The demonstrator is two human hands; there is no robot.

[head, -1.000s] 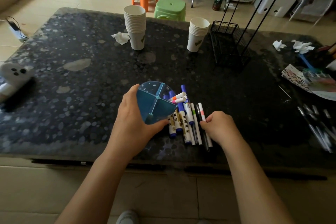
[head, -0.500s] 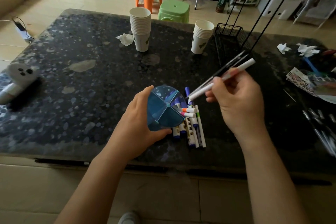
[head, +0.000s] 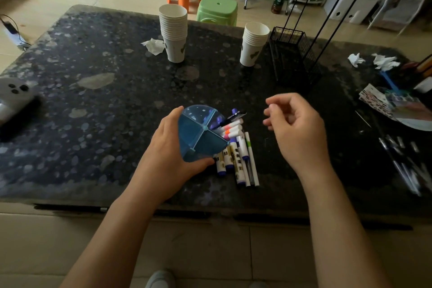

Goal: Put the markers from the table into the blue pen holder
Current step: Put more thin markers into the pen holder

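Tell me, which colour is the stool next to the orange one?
Light green; the stool shows clearly in the head view, beyond the table's far edge.

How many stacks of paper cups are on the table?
2. A taller stack stands at the far middle beside a crumpled tissue. A shorter stack stands to its right, next to the wire basket. None looks hidden.
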